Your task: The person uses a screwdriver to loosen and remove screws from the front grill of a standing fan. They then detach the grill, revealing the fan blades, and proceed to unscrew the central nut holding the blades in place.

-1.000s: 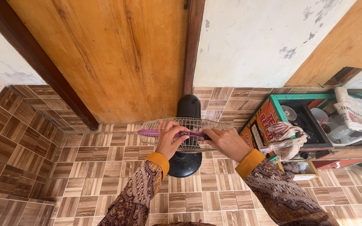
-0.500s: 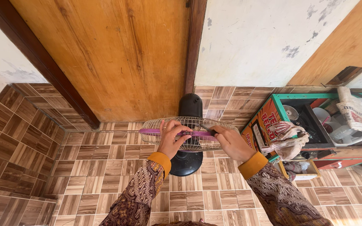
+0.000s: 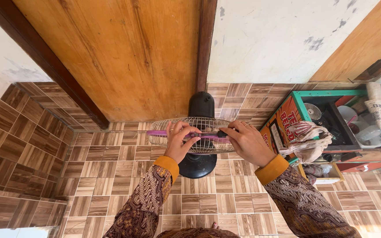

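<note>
Your left hand point(image 3: 179, 143) and right hand point(image 3: 248, 143) pinch the fan guard's point(image 3: 199, 145) purple rim point(image 3: 157, 132); uneven pull could tip the fan.

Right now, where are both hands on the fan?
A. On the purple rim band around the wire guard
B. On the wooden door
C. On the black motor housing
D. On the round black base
A: the left hand and right hand both pinch the purple rim band of the wire guard, above the black base.
</note>
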